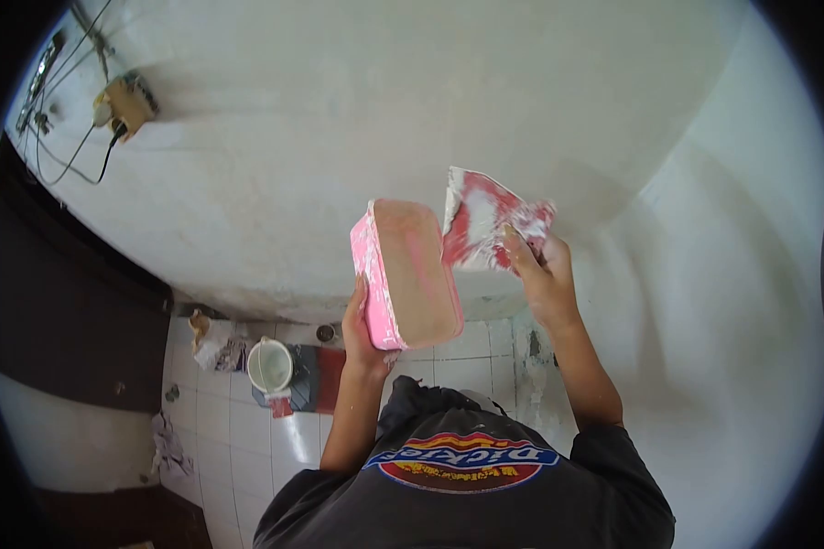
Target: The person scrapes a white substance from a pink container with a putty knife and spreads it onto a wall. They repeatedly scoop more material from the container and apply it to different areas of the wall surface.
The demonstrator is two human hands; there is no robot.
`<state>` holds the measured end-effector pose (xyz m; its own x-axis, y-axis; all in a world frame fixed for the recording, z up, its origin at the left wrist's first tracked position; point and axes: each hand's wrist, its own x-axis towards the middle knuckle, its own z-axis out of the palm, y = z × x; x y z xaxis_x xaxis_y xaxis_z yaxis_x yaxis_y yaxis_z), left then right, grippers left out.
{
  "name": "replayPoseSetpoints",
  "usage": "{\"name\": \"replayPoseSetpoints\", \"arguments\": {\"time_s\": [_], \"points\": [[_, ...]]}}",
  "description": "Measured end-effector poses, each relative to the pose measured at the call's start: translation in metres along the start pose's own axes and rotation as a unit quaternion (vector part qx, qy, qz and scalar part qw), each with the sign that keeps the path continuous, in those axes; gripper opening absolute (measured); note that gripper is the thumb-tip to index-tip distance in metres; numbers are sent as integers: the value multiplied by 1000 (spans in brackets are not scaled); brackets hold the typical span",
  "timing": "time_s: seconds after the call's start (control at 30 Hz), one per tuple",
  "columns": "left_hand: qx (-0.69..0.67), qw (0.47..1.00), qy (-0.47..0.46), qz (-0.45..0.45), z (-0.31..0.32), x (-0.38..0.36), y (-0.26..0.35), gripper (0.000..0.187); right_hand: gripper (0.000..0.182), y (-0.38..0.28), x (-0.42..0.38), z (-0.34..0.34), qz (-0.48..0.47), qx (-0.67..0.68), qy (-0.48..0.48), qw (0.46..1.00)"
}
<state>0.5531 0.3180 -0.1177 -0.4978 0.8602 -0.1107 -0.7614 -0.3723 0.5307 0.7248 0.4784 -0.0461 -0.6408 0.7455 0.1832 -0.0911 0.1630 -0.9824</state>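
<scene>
My left hand (361,334) grips a pink rectangular plastic tub (374,279) by its lower left side. White paste streaks the tub's long edge, and its broad tan face is turned up toward me. In my right hand (553,288) is a red putty spreader (485,220), pinched at its right end with the thumb on top. Thick white paste covers much of the spreader's face and its left edge. The spreader's lower left corner overlaps the tub's upper right edge in this view. Both are held up before the wall (320,119).
A white bucket (271,366) stands on a grey and red platform (328,377) on the tiled floor (238,467). A yellowish socket box with cables (126,105) hangs on the upper left wall. Cloth (171,446) lies near a dark door (73,293).
</scene>
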Motion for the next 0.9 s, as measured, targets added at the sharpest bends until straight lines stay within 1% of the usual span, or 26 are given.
{"name": "replayPoseSetpoints", "arguments": {"time_s": [0.03, 0.07, 0.1, 0.13, 0.17, 0.2, 0.23, 0.3, 0.33, 0.4, 0.47, 0.5, 0.53, 0.57, 0.6, 0.67, 0.73, 0.77, 0.83, 0.87, 0.9], "points": [[-3, 1000, 10, 3, 2, -2, 0, 53, 16, -1, -3, 3, 7, 1, -8, 1000], [-12, 1000, 12, 1, 6, -6, -1, 53, 18, -4, -6, 7, -174, -124, -7, 977], [-21, 1000, 14, -3, 8, -10, -3, 53, 26, -4, -10, 9, -347, -239, -7, 907], [-25, 999, 26, -3, 10, -12, -4, 53, 45, -1, -12, 2, -368, -293, -69, 880], [-29, 999, 15, 11, 11, -14, -8, 52, 45, 5, -18, 1, -362, -290, -77, 883], [-34, 999, 4, 25, 12, -16, -9, 52, 47, 13, -24, 2, -355, -359, -92, 858], [-36, 999, 12, 24, 14, -20, -11, 52, 48, 23, -31, 1, -349, -426, -106, 828], [-32, 998, 15, 51, 17, -27, -15, 50, 46, 39, -43, -7, -339, -422, -111, 834], [-35, 998, 22, 51, 16, -31, -19, 50, 45, 44, -48, -13, -331, -412, -102, 843], [-74, 996, 3, 45, 11, -39, -22, 48, 45, 60, -57, -26, -320, -400, -92, 854], [-86, 995, 13, 56, 16, -52, -23, 47, 40, 83, -69, -45, -303, -466, -103, 825], [-99, 992, 18, 70, 19, -56, -20, 46, 40, 91, -73, -49, -299, -465, -107, 826], [-65, 993, 7, 95, 20, -61, -21, 46, 35, 93, -78, -50, -208, -418, -84, 881], [-67, 993, 10, 96, 19, -65, -23, 46, 31, 93, -81, -51, -116, -365, -61, 922], [-52, 995, 17, 85, 17, -69, -24, 46, 31, 91, -80, -55, -115, -365, -64, 922], [-35, 997, 28, 68, 15, -81, -30, 46, 24, 41, -73, -48, -84, -237, 11, 968], [24, 997, 54, 55, 15, -88, -32, 47, 26, 2, -62, -48, -143, -273, 5, 951], [24, 997, 54, 53, 18, -92, -32, 47, 26, -17, -57, -46, -142, -274, 6, 951], [79, 994, 66, 21, 24, -100, -29, 48, 26, -41, -49, -37, -145, -354, -76, 921], [78, 995, 64, 0, 23, -104, -26, 50, 26, -42, -45, -34, -143, -353, -78, 922], [78, 995, 66, 1, 23, -106, -25, 50, 25, -41, -41, -30, -129, -375, -107, 912]]}}
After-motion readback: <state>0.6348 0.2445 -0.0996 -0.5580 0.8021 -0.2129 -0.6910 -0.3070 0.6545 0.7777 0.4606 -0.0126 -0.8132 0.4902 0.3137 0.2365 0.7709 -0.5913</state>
